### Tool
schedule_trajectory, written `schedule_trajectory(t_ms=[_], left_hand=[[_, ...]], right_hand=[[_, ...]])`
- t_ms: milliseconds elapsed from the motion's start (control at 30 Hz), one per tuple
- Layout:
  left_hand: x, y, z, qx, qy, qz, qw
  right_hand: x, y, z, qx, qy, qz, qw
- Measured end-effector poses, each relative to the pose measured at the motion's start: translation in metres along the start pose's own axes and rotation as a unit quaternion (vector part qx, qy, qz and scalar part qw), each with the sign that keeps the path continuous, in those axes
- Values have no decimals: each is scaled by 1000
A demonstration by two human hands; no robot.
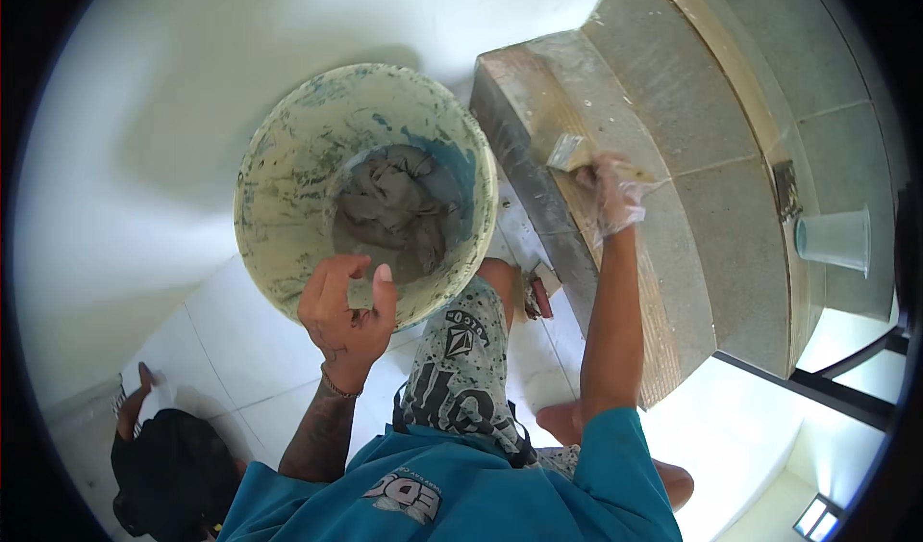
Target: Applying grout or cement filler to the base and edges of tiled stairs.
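Observation:
My right hand (612,196), in a clear thin plastic glove, is closed round a flat paintbrush (569,152). The brush lies low over the edge strip of the lower grey tiled step (639,133), and its pale handle sticks out past my fingers. To the left stands a large cream bucket (279,186), smeared with grey and blue; a wet grey cloth (394,201) lies crumpled in murky liquid at its bottom. Above the bucket's near rim is my bare left hand (346,311), thumb and fingers apart, holding nothing.
A clear plastic cup (835,239) and a small dark flat piece (786,191) are on the upper step. A red-handled tool (540,297) rests on the white floor tiles by my knee. Another person (178,470) is low at the left. A white wall (173,90) rises behind the bucket.

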State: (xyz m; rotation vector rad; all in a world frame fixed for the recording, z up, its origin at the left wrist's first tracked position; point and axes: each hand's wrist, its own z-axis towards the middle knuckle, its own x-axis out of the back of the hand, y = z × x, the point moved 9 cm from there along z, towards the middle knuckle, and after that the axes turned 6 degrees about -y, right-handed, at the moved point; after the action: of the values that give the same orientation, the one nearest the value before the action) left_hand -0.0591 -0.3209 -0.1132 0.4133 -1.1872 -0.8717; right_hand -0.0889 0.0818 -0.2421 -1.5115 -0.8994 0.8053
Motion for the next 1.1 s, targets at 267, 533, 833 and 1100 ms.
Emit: schedule_trajectory(t_ms=[267, 533, 833, 1100], left_hand=[[11, 1, -8, 3, -5, 16, 1000], [5, 2, -2, -5, 7, 10, 1000], [-1, -2, -5, 4, -17, 16, 1000], [-1, -1, -8, -8, -3, 25, 1000]], right_hand=[[127, 50, -139, -22, 241, -53, 969], [-60, 6, 79, 67, 140, -212, 965], [76, 47, -2, 92, 223, -144, 960], [84, 6, 99, 95, 303, 43, 947]])
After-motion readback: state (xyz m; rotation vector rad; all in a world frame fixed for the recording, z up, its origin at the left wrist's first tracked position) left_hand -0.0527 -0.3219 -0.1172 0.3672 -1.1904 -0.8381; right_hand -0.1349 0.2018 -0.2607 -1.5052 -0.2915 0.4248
